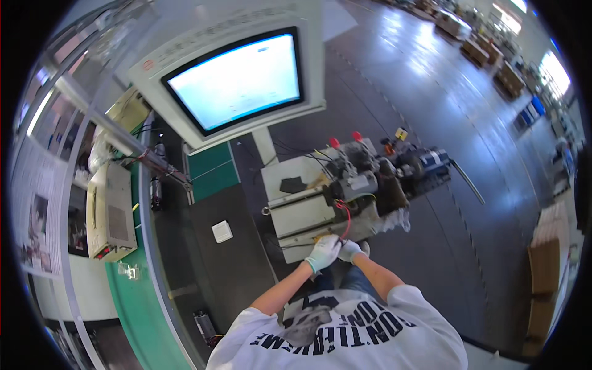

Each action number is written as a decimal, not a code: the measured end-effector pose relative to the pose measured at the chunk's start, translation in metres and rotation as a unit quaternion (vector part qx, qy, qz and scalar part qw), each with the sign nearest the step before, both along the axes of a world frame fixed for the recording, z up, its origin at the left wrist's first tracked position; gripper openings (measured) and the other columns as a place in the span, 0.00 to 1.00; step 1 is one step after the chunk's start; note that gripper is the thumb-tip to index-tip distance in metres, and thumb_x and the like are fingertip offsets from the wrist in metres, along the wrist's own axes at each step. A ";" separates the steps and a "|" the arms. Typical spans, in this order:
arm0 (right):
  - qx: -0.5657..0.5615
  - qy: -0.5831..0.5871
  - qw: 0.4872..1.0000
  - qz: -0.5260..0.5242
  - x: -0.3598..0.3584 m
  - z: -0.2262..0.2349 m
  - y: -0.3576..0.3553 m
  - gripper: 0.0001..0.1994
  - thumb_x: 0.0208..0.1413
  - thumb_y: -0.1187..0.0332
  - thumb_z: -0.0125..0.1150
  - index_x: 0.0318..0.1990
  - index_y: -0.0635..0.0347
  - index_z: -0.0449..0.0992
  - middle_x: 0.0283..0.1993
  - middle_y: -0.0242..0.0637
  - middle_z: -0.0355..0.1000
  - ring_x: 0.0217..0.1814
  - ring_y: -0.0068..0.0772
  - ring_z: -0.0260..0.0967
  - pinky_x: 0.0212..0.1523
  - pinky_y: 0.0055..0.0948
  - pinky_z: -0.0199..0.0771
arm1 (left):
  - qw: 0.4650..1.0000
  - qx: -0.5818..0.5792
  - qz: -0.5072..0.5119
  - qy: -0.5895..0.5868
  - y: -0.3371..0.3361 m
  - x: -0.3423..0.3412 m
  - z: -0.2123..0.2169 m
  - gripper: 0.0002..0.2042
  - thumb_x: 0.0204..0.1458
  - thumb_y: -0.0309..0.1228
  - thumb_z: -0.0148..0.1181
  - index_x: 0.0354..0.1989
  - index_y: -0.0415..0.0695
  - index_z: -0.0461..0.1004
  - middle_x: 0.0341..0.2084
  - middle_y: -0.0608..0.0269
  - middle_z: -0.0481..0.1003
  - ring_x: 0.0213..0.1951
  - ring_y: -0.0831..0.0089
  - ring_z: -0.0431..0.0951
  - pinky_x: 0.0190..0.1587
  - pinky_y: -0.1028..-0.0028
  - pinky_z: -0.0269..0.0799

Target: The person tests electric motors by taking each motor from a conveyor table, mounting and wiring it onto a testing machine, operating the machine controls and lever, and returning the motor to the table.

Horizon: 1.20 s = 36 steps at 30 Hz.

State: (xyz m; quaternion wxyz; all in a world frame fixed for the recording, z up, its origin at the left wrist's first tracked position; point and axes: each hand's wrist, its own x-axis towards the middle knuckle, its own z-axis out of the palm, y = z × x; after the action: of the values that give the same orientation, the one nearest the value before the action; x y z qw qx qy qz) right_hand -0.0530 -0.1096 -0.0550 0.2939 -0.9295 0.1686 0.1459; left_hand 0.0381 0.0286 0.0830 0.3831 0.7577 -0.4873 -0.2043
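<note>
Both of my hands wear white gloves and meet at the near edge of a pale metal bench unit. My left hand [323, 251] is closed around the end of a red wire [346, 217]. My right hand [349, 250] pinches the same wire end right beside it. The wire runs up to a grey motor assembly [359, 182] with black cables and two red-capped terminals [343, 140]. What lies between my fingertips is too small to make out.
A large lit monitor in a white frame [237, 80] hangs at the upper left. A beige box unit [110, 213] stands beside a green-edged conveyor [132, 302]. A small white square [222, 231] lies on the dark belt. Cardboard boxes [546, 283] stack at the right.
</note>
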 end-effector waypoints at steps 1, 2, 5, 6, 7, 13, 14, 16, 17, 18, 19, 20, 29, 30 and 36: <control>-0.019 -0.001 1.000 -0.012 -0.006 -0.013 0.002 0.19 0.53 0.49 0.56 0.41 0.54 0.81 0.41 0.47 0.79 0.44 0.53 0.77 0.45 0.46 0.76 | 1.000 -0.011 0.008 0.020 -0.004 -0.001 0.006 0.11 0.57 0.32 0.51 0.41 0.37 0.71 0.33 0.44 0.74 0.40 0.44 0.74 0.47 0.55 0.70; 0.014 -0.013 0.999 -0.026 -0.007 -0.005 0.009 0.19 0.53 0.49 0.56 0.39 0.55 0.81 0.40 0.48 0.79 0.44 0.52 0.77 0.44 0.46 0.76 | 0.999 -0.007 0.005 0.031 0.001 0.000 0.006 0.11 0.59 0.32 0.50 0.41 0.37 0.71 0.30 0.44 0.75 0.35 0.44 0.75 0.42 0.55 0.71; 0.057 0.023 0.997 -0.039 -0.002 0.076 0.025 0.23 0.52 0.44 0.57 0.34 0.57 0.82 0.37 0.49 0.79 0.42 0.53 0.77 0.43 0.44 0.77 | 0.990 0.037 -0.001 0.138 0.031 0.008 0.013 0.11 0.61 0.32 0.51 0.45 0.39 0.72 0.31 0.46 0.77 0.35 0.53 0.78 0.39 0.60 0.73; 0.177 0.069 0.977 -0.092 -0.002 0.075 0.020 0.25 0.51 0.41 0.57 0.33 0.57 0.82 0.36 0.49 0.79 0.42 0.53 0.77 0.44 0.44 0.76 | 0.999 0.009 -0.012 0.052 0.032 0.018 0.030 0.11 0.61 0.33 0.51 0.45 0.39 0.73 0.32 0.48 0.77 0.37 0.59 0.79 0.41 0.63 0.73; 0.295 0.110 0.939 -0.136 -0.001 0.073 0.012 0.28 0.51 0.38 0.58 0.33 0.58 0.82 0.36 0.50 0.79 0.41 0.54 0.77 0.44 0.44 0.76 | 0.999 -0.019 -0.013 -0.036 0.033 0.029 0.045 0.11 0.61 0.33 0.51 0.46 0.39 0.73 0.33 0.51 0.77 0.38 0.64 0.79 0.44 0.67 0.73; 0.159 0.028 0.983 -0.082 -0.071 0.107 -0.084 0.26 0.55 0.42 0.56 0.44 0.58 0.81 0.45 0.51 0.77 0.48 0.55 0.75 0.51 0.44 0.72 | 0.968 -0.037 0.175 -0.176 -0.031 0.093 0.093 0.24 0.56 0.32 0.55 0.61 0.40 0.63 0.54 0.44 0.69 0.56 0.47 0.68 0.59 0.58 0.64; 0.138 0.012 0.984 -0.115 -0.089 0.105 -0.104 0.25 0.55 0.44 0.56 0.44 0.57 0.81 0.44 0.51 0.77 0.47 0.55 0.75 0.50 0.44 0.73 | 0.973 -0.014 0.168 -0.156 -0.044 0.101 0.091 0.23 0.57 0.32 0.53 0.62 0.41 0.63 0.55 0.44 0.68 0.55 0.47 0.68 0.58 0.57 0.64; 0.121 -0.001 0.978 -0.169 -0.118 0.112 -0.143 0.22 0.55 0.47 0.55 0.41 0.57 0.82 0.41 0.51 0.78 0.45 0.54 0.76 0.48 0.43 0.73 | 0.973 0.028 0.168 -0.159 -0.060 0.113 0.070 0.20 0.60 0.35 0.48 0.59 0.40 0.66 0.52 0.43 0.70 0.56 0.46 0.68 0.59 0.56 0.63; 0.125 0.004 0.974 -0.189 -0.129 0.126 -0.162 0.22 0.55 0.48 0.55 0.40 0.58 0.82 0.39 0.51 0.78 0.42 0.52 0.76 0.46 0.43 0.74 | 0.972 0.044 0.165 -0.162 -0.061 0.121 0.056 0.19 0.60 0.35 0.46 0.57 0.40 0.68 0.52 0.42 0.71 0.56 0.46 0.68 0.59 0.55 0.63; 0.132 -0.003 0.967 -0.216 -0.145 0.125 -0.183 0.21 0.55 0.49 0.55 0.37 0.59 0.82 0.36 0.50 0.78 0.40 0.51 0.77 0.43 0.42 0.74 | 0.967 0.062 0.167 -0.180 -0.066 0.125 0.054 0.18 0.61 0.36 0.45 0.55 0.39 0.69 0.51 0.42 0.72 0.57 0.46 0.68 0.59 0.55 0.63; 0.140 -0.008 0.960 -0.242 -0.161 0.124 -0.203 0.21 0.55 0.50 0.55 0.35 0.60 0.81 0.33 0.50 0.78 0.37 0.50 0.77 0.41 0.42 0.74 | 0.962 0.083 0.170 -0.198 -0.066 0.128 0.053 0.18 0.61 0.36 0.44 0.53 0.39 0.71 0.50 0.41 0.72 0.57 0.47 0.68 0.60 0.54 0.62; 0.102 -0.017 0.962 -0.253 -0.176 0.122 -0.223 0.19 0.55 0.53 0.58 0.34 0.62 0.81 0.30 0.48 0.77 0.33 0.45 0.77 0.37 0.39 0.74 | 0.957 0.122 0.136 -0.227 -0.070 0.133 0.064 0.17 0.61 0.36 0.43 0.50 0.39 0.72 0.50 0.41 0.72 0.58 0.47 0.67 0.61 0.53 0.61; -0.282 -0.016 0.886 -0.369 -0.251 0.110 -0.480 0.28 0.56 0.50 0.57 0.55 0.65 0.72 0.55 0.61 0.69 0.55 0.58 0.68 0.54 0.47 0.70 | 0.949 0.255 0.181 -0.030 -0.076 0.158 0.044 0.24 0.67 0.43 0.36 0.56 0.36 0.69 0.49 0.38 0.74 0.54 0.44 0.72 0.61 0.61 0.63; -0.343 -0.004 0.852 -0.395 -0.236 0.131 -0.503 0.31 0.57 0.50 0.55 0.61 0.65 0.66 0.57 0.61 0.66 0.54 0.62 0.68 0.55 0.52 0.70 | 0.946 0.254 0.201 -0.010 -0.067 0.154 0.050 0.24 0.67 0.44 0.36 0.55 0.35 0.69 0.46 0.40 0.75 0.51 0.47 0.74 0.58 0.61 0.64; -0.175 0.256 0.838 -0.450 -0.299 0.093 -0.656 0.31 0.54 0.48 0.56 0.63 0.55 0.65 0.59 0.54 0.69 0.60 0.58 0.67 0.59 0.48 0.68 | 0.941 0.086 0.302 0.130 -0.078 0.136 0.038 0.15 0.67 0.35 0.40 0.50 0.39 0.71 0.36 0.71 0.72 0.36 0.76 0.66 0.41 0.69 0.65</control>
State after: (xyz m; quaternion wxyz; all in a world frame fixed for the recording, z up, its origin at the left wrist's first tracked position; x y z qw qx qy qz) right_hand -0.3518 -0.7655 0.0383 0.1060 -0.7168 0.6599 0.1984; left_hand 0.1745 -0.0492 0.1208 0.4202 0.8660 -0.1624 -0.2173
